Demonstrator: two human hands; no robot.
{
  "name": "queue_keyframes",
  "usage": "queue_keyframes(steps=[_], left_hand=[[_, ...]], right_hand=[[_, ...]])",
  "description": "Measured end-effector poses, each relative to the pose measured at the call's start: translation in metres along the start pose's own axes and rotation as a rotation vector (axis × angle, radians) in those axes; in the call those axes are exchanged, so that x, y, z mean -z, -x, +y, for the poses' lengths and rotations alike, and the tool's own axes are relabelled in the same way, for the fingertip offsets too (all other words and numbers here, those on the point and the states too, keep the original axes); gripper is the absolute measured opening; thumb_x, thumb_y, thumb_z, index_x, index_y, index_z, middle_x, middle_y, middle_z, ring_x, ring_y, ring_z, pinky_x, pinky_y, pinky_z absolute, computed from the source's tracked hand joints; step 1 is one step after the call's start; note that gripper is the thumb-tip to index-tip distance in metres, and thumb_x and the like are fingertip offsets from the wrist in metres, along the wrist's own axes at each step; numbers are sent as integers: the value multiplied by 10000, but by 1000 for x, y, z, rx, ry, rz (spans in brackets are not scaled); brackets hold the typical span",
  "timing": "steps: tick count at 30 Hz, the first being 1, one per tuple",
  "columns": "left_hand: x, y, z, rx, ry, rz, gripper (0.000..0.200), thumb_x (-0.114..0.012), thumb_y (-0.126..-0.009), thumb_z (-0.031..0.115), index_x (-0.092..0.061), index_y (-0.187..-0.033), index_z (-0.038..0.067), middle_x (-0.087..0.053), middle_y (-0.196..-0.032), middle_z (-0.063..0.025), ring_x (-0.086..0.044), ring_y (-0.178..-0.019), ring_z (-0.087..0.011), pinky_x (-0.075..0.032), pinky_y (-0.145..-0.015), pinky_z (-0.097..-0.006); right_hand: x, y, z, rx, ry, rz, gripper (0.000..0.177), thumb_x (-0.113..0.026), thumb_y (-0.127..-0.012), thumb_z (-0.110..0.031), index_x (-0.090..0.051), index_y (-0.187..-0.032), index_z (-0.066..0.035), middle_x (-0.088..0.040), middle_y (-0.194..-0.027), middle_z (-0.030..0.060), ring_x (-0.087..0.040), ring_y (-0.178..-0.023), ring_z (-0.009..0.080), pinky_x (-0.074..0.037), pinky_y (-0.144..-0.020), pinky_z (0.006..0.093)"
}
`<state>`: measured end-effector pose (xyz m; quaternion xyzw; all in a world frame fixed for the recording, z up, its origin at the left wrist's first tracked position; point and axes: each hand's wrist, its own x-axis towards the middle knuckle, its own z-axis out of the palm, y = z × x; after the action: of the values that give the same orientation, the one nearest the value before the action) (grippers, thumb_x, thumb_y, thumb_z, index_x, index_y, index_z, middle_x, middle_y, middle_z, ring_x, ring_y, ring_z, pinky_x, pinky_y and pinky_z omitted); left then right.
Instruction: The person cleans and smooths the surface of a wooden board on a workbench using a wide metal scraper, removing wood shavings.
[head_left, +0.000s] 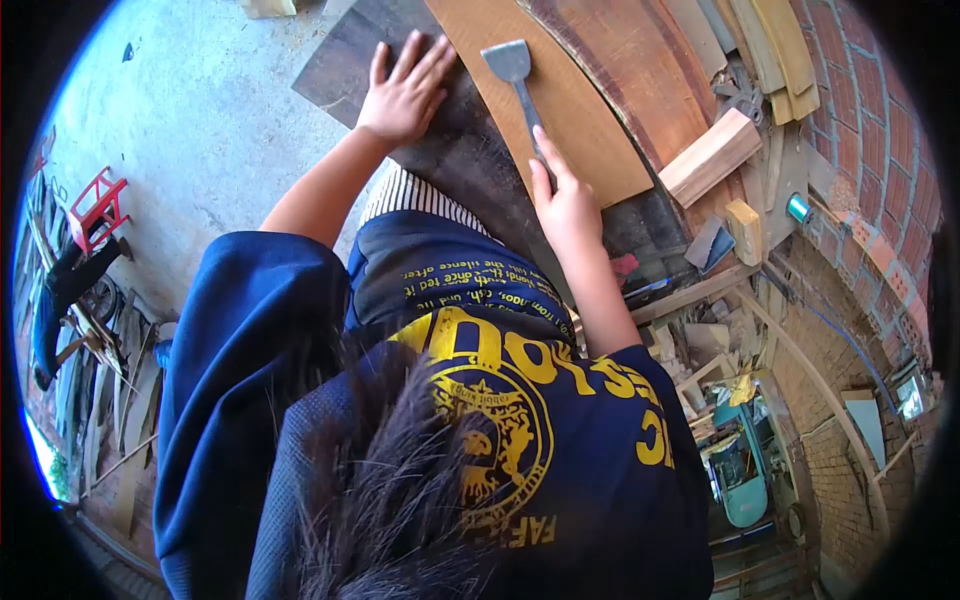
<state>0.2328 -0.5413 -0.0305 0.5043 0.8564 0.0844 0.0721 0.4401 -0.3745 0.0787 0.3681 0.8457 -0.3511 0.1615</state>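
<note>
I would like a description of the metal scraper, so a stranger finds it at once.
Among the wooden boards in the upper middle of the view, find the light orange-brown board. The scraper lies on it, its handle in the right hand. It is the only metal thing on that board, grey, with a wide flat blade.

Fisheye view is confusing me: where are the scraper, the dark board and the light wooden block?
scraper (508, 62): head view, on its metal blade.
dark board (470, 150): head view, bare middle of its face.
light wooden block (712, 155): head view, on its top face.
</note>
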Motion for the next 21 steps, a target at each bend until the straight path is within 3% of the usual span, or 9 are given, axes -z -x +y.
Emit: queue_keyframes(steps=[1,4,6,7,12,13,15,17,21], left_hand=[[8,7,-4,-79,4,-47,576,-448,-967,306,-273,-1503,188,-266,-1559,3,-191,-1455,-220,-94,-1157,-521],[18,33,-25,-10,132,-117,570,-447,-973,252,-261,-1504,161,-241,-1569,-23,-156,-1464,-243,-115,-1178,-419],[17,34,-35,108,219,-24,569,-447,-974,251,-259,-1503,159,-232,-1571,-36,-150,-1464,-252,-117,-1177,-422],[15,32,-43,203,312,75,568,-447,-974,249,-258,-1502,157,-223,-1574,-48,-145,-1465,-261,-120,-1177,-424],[21,32,-90,334,278,91,798,-560,-908,475,-173,-1520,140,-122,-1593,-104,-31,-1475,-299,-70,-1180,-458],[25,39,-96,461,209,-48,922,-605,-844,549,-137,-1524,139,-105,-1592,-124,-9,-1471,-331,-56,-1173,-496],[24,47,-108,602,142,-195,1048,-650,-780,624,-101,-1528,139,-88,-1591,-144,13,-1466,-363,-42,-1165,-535],[19,50,-116,561,328,-271,1172,-675,-711,689,-32,-1531,153,-41,-1594,-149,56,-1454,-406,-13,-1145,-581],[31,40,-112,585,289,-422,1194,-709,-706,652,7,-1527,165,-47,-1588,-156,66,-1451,-415,-51,-1154,-563]], right_hand=[[-3,4,10,44,-15,26,424,-578,-929,-346,-502,-1346,-369,-616,-648,220,-629,-657,430,-487,-545,496],[13,31,27,19,-31,-29,420,-567,-938,-336,-501,-1353,-349,-650,-751,226,-639,-727,431,-493,-565,494],[14,55,48,88,-85,7,407,-556,-948,-295,-515,-1353,-301,-668,-874,226,-650,-822,411,-510,-628,461],[20,65,48,0,-69,-62,408,-567,-945,-261,-525,-1350,-256,-671,-905,225,-656,-836,399,-516,-640,446],[14,58,36,46,-49,2,397,-569,-951,-228,-536,-1346,-232,-645,-827,244,-641,-608,355,-468,-538,393],[16,48,25,-67,45,-66,397,-560,-956,-223,-531,-1352,-237,-644,-808,243,-634,-591,362,-465,-522,397],[4,25,17,199,-36,86,404,-552,-962,-218,-518,-1364,-231,-651,-893,259,-664,-708,383,-490,-584,405],[1,4,-1,222,-105,61,404,-518,-979,-209,-494,-1382,-188,-623,-1119,265,-622,-1012,411,-505,-796,407],[-10,-6,-7,239,-124,86,416,-503,-988,-210,-467,-1399,-161,-626,-1135,249,-653,-978,370,-506,-793,398]])
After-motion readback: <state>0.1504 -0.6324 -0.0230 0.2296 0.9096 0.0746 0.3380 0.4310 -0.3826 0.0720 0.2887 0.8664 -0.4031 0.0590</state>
